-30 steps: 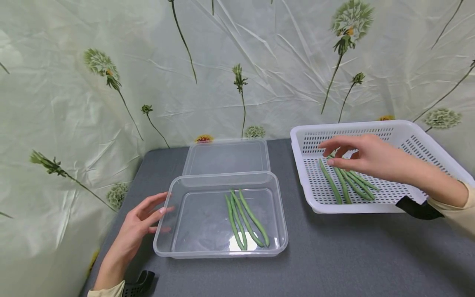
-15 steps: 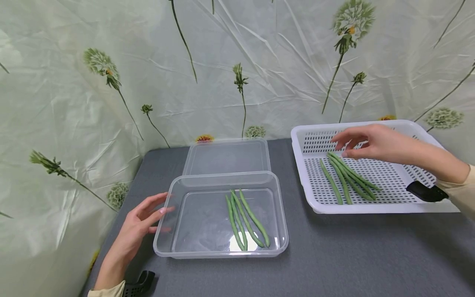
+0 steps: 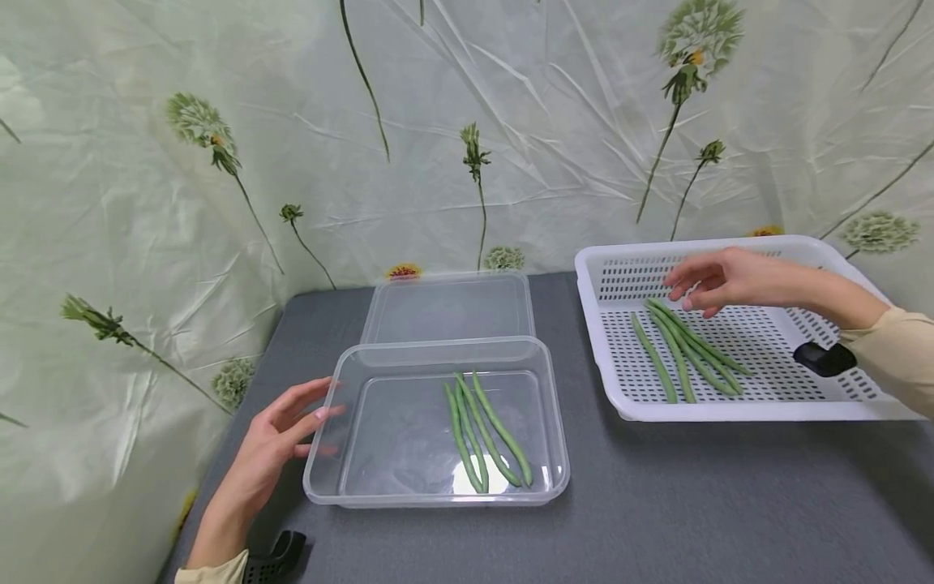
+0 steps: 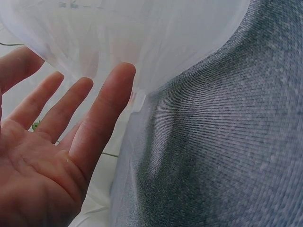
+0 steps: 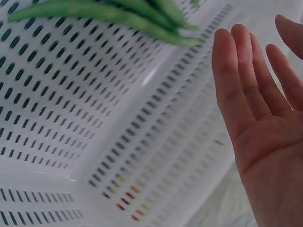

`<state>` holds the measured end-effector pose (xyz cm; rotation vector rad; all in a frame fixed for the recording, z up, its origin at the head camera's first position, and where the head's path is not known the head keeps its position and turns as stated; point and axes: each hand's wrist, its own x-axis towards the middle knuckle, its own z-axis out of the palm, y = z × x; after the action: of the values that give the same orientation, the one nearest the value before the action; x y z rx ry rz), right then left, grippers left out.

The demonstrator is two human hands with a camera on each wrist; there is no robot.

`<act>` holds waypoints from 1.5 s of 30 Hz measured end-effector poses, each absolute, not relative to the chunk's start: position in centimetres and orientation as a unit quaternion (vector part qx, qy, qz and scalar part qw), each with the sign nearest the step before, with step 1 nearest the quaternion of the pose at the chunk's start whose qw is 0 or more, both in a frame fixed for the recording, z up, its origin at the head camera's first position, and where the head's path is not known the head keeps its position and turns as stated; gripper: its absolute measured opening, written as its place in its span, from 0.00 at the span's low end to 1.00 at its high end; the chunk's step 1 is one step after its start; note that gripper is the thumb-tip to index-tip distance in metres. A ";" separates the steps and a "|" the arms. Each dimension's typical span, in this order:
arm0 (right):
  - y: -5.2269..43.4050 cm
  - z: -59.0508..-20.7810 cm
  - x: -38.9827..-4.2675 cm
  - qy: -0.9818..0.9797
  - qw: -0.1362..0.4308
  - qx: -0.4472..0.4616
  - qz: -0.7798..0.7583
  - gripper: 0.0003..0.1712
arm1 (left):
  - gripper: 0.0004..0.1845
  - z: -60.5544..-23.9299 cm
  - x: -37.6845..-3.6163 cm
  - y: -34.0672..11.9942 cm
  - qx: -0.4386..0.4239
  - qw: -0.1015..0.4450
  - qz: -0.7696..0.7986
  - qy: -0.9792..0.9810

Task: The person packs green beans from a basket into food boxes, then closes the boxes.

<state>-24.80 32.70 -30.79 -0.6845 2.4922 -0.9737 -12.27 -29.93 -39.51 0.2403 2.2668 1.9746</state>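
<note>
On the left, a clear plastic container (image 3: 390, 442) has several green beans (image 3: 505, 435) lying lengthwise in its right half. My left hand (image 3: 266, 450) is beside its left wall, fingers extended with the tips right at the plastic; the left wrist view shows an empty palm (image 4: 42, 170) below the container's side. Over a white perforated basket (image 3: 773, 411) on the right hovers my right hand (image 3: 744, 280), fingers loosely bent and holding nothing. Below its fingertips, several more green beans (image 3: 693, 344) lie on the basket floor. In the right wrist view, the fingers (image 5: 227, 75) are apart from those beans.
A flat translucent lid (image 3: 448, 308) lies behind the container, partly covered by its back edge. Grey cloth (image 3: 584, 503) covers the table. A pale curtain with a flower print (image 3: 409, 195) hangs along the back and left sides.
My right hand has drawn back to the right above the basket, uncovering the far ends of the beans. The left hand, the container and the beans stay where they were.
</note>
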 end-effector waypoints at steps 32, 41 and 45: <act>34.2 -36.3 -27.4 0.850 0.297 -0.155 -0.408 0.32 | 0.24 -39.6 -12.3 -30.0 0.078 0.059 0.655 0.749; 33.2 -36.9 -27.5 0.876 0.272 -0.148 -0.370 0.31 | 0.24 -39.7 -12.3 -29.9 0.078 0.064 0.657 0.747; 33.0 -36.6 -27.5 0.879 0.264 -0.156 -0.365 0.28 | 0.24 -39.6 -12.4 -29.9 0.077 0.062 0.655 0.749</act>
<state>-27.46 32.97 -36.63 -0.4210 2.3753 -0.9866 -12.36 -29.87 -39.56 0.2329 2.2654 1.9789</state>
